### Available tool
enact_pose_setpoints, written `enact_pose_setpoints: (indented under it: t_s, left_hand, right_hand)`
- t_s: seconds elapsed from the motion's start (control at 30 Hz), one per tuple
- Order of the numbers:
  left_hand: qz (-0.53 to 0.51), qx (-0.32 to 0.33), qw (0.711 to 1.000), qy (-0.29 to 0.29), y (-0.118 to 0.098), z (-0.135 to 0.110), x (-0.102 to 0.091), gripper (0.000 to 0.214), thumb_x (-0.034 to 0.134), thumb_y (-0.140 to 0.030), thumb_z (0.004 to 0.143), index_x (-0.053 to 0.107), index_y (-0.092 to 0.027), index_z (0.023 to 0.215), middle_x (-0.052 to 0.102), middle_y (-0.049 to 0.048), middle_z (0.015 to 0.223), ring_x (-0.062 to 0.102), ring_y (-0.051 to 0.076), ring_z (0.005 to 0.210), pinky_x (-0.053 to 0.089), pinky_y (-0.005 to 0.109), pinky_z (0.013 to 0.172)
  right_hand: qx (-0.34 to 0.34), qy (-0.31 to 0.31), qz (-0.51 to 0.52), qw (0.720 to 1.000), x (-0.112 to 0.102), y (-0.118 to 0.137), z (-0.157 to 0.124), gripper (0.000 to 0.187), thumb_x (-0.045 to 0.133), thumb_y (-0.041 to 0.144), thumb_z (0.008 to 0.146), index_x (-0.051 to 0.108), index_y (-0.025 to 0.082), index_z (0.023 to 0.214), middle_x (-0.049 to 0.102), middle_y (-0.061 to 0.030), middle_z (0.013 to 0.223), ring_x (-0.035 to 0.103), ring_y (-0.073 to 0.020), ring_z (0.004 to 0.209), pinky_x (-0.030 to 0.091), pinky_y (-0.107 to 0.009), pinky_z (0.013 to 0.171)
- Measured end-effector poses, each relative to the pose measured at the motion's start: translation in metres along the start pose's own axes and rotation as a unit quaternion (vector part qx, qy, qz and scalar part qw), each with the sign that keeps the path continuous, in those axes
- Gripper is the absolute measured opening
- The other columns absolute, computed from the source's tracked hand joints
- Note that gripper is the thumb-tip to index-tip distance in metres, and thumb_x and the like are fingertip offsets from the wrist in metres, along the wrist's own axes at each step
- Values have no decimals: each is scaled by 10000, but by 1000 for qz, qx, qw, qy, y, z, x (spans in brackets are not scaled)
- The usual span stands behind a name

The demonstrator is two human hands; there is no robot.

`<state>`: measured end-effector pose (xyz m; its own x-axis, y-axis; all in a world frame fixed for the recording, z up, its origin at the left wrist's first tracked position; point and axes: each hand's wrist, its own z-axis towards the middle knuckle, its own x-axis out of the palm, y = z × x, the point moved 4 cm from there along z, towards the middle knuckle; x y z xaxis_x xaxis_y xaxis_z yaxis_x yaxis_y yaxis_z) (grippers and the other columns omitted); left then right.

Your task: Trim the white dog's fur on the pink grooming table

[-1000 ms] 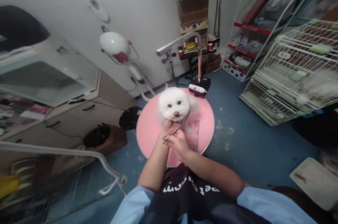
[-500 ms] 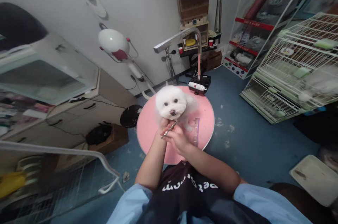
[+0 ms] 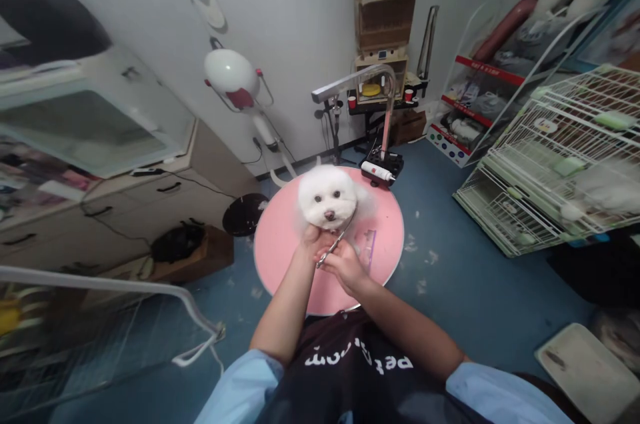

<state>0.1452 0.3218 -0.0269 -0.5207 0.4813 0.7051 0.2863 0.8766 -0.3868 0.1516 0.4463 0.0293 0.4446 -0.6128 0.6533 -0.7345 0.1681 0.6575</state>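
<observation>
A fluffy white dog [image 3: 325, 184] faces me on a round pink grooming table [image 3: 280, 244]. My left hand [image 3: 314, 241] is under the dog's chin and holds it; some of its fingers are hidden by fur and the other hand. In my right hand [image 3: 348, 268] is a pair of metal scissors [image 3: 330, 252], its blades slanting up along the side of the dog's face on the right. Whether the blades are apart is too small to tell. A clear strip with a purple edge [image 3: 371, 245] lies on the table beside the dog.
A metal grooming arm [image 3: 387, 111] rises behind the table, with a white bottle [image 3: 377, 171] at its base. To the right stand wire cages [image 3: 530, 164], a white animal inside. A white dryer [image 3: 233, 77] stands back left, and a wire panel [image 3: 125, 284] is at front left.
The view has shifted slightly. The scissors have turned steeper, with their tips now higher beside the dog's cheek. My left hand remains under the chin.
</observation>
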Motion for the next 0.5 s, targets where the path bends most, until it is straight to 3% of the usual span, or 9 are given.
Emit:
enact_pose_setpoints:
  t_s: [0.07,0.27,0.5]
  left_hand:
    - [-15,-9,1000,-26,2,2,2,399,463,-440,997,641,-132,817,622,125,641,593,235,537,519,336,505]
    - [-96,118,987,-51,-4,3,14,214,580,-289,957,646,-136,823,668,88,672,591,190,573,522,285,556]
    - [-86,151,982,-72,-4,3,15,198,558,-201,935,664,-137,779,667,83,643,562,187,529,511,290,515]
  right_hand:
    - [-4,4,-13,1000,-2,1,0,493,830,268,494,496,244,855,650,61,724,664,-149,707,529,-315,755]
    - [-10,4,-55,998,-10,-1,2,469,771,234,489,456,255,837,662,64,655,637,-155,655,511,-305,688]
    - [-21,23,-106,994,-22,1,15,448,736,227,495,434,261,825,660,67,625,651,-166,640,498,-288,638]
